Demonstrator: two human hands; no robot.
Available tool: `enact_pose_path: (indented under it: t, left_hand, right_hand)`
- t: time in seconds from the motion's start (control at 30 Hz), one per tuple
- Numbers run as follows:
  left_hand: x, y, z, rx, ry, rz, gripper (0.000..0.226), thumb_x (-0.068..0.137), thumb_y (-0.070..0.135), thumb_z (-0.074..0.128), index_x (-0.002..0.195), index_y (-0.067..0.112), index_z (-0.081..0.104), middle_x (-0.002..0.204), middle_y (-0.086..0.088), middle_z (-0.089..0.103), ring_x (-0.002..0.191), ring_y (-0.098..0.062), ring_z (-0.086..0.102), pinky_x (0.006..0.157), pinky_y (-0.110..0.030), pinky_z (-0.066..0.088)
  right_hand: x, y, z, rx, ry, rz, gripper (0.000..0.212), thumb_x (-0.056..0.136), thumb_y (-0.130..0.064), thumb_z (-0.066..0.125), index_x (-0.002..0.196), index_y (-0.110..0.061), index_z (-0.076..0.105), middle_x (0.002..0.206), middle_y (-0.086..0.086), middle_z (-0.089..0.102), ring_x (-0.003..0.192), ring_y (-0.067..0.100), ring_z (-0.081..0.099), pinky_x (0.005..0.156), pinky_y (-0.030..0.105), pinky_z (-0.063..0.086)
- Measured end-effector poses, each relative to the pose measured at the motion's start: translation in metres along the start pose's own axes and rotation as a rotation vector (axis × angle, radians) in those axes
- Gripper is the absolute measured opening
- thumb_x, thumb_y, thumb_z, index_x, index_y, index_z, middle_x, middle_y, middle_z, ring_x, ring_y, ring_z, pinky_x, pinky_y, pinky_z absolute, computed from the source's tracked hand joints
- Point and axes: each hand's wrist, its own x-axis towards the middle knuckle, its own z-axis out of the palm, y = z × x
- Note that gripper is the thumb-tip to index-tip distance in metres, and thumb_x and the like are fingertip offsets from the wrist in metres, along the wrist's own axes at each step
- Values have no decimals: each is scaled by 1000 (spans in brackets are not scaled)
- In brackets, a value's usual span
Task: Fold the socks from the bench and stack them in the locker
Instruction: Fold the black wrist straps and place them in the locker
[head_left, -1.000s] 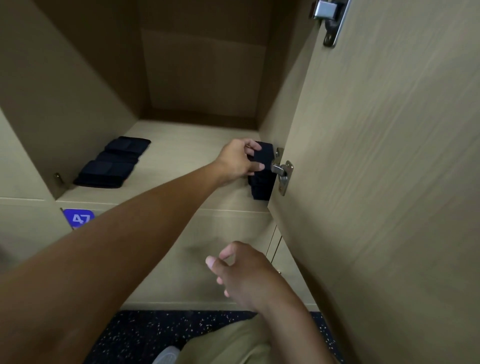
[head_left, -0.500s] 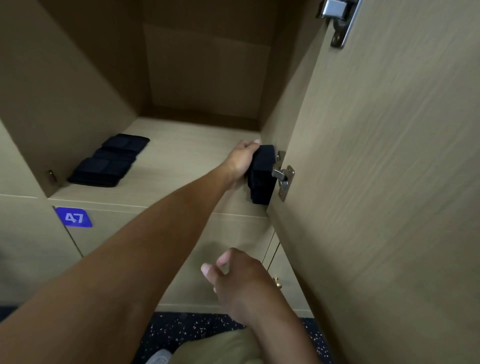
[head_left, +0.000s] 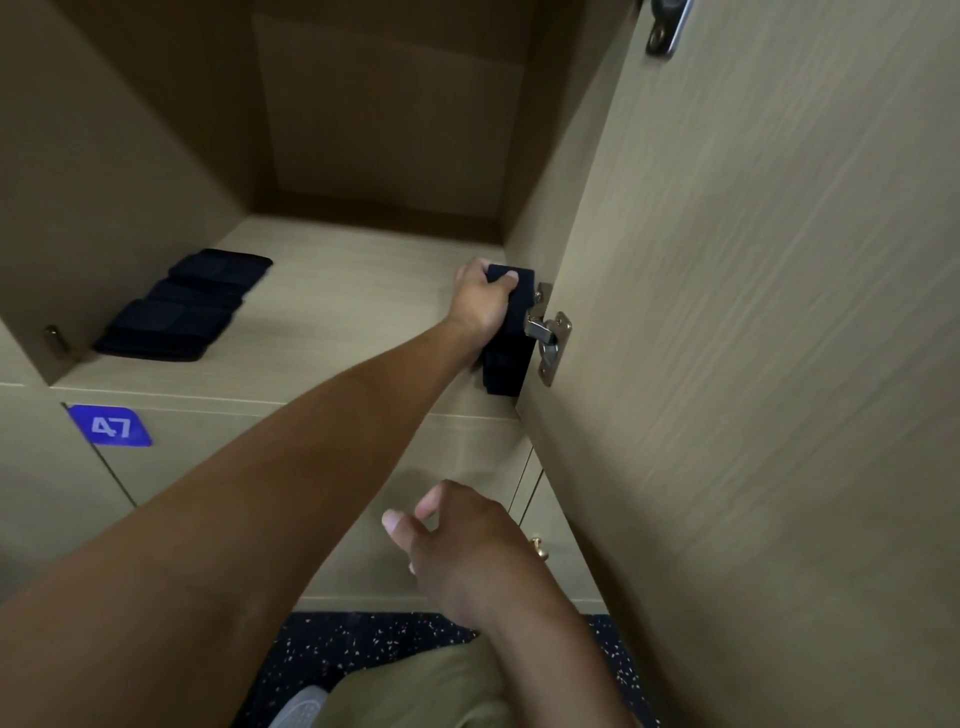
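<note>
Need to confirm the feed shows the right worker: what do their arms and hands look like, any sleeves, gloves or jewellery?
Both forearms are bare as far as the frame shows, no sleeves. The left hand and right hand wear no gloves, and no rings, watch or wristband are visible. Fingernails look short and unpainted. Below, olive-khaki trousers and a pale shoe show.

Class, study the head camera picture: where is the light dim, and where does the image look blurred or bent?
Head view: the locker interior is dim, darkest at the back; the open door grain is smeared by blur; wide-angle bending tilts the edges. The left hand gripping dark socks stays fairly sharp, as does the idle right hand; the folded socks show little detail.
</note>
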Motion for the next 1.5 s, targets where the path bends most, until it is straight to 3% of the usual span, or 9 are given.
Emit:
enact_pose_path:
  t: [0.2, 0.47, 0.7, 0.87, 0.97, 1.07, 1.2, 1.4, 1.5]
  left_hand:
    - [0, 5, -9, -27, 31, -38, 15, 102, 19, 60, 90, 17, 51, 110, -22, 67, 97, -35, 68, 87, -48, 59]
    - [4, 6, 1, 2, 27, -51, 15, 105, 24, 56, 104, 10, 50, 100, -15, 64, 86, -28, 65, 59, -31, 52]
    - [-13, 19, -17, 47, -41, -50, 14, 105, 29, 56, 102, 16, 50, 102, -8, 62, 97, -24, 62, 93, -41, 54]
    - [-59, 43, -64, 293, -50, 68, 18, 107, 27, 51, 113, 10, 54, 98, 3, 58, 91, -8, 57, 79, -20, 45]
    - [-98, 53, -101, 419, -155, 79, 24, 104, 25, 57, 116, 6, 63, 103, -6, 64, 96, -19, 61, 86, -29, 51]
    - [-145, 59, -137, 509, -216, 93, 8, 100, 22, 63, 99, 16, 68, 114, -16, 70, 101, -27, 67, 92, -39, 54]
    - [-207, 67, -177, 621, -241, 129, 10, 99, 12, 63, 94, 15, 71, 104, -6, 75, 102, -21, 70, 90, -29, 53]
    - [-292, 81, -245, 792, -131, 144, 8, 100, 23, 64, 94, 25, 70, 98, 10, 75, 98, -6, 69, 89, -23, 52]
    - [-329, 87, -286, 816, 13, 106, 5, 99, 25, 66, 96, 23, 70, 96, 10, 76, 95, -5, 69, 84, -16, 49]
  right_hand:
    - [1, 1, -2, -32, -16, -4, 52, 102, -58, 46, 139, -22, 51, 134, 1, 64, 123, 20, 60, 93, 32, 46]
    - [7, 7, -1, -43, -54, -13, 53, 102, -59, 45, 137, -19, 52, 125, 3, 69, 117, 20, 62, 92, 34, 48]
    - [7, 9, -5, -55, -69, -45, 52, 101, -59, 47, 136, -22, 52, 128, 0, 67, 115, 21, 65, 92, 35, 51]
    - [1, 9, -5, -77, -121, -98, 53, 101, -58, 48, 141, -23, 49, 134, 0, 63, 118, 21, 62, 95, 35, 49]
    - [-3, 6, -6, -65, -80, -117, 53, 101, -58, 47, 141, -23, 49, 135, 0, 63, 121, 21, 61, 96, 35, 48]
    - [-5, 1, -2, -55, -72, -144, 51, 100, -60, 49, 134, -23, 53, 130, 0, 65, 115, 23, 64, 93, 36, 50]
    - [-14, -10, 3, -98, -63, -194, 48, 98, -61, 50, 128, -24, 56, 121, 0, 67, 109, 22, 65, 95, 38, 52]
    - [-35, -41, 18, -133, 2, -346, 40, 96, -61, 53, 116, -27, 59, 107, -3, 70, 96, 20, 68, 91, 40, 55]
    - [-54, -68, 28, -75, 56, -497, 31, 96, -55, 56, 114, -31, 61, 101, -9, 70, 91, 14, 68, 78, 31, 51]
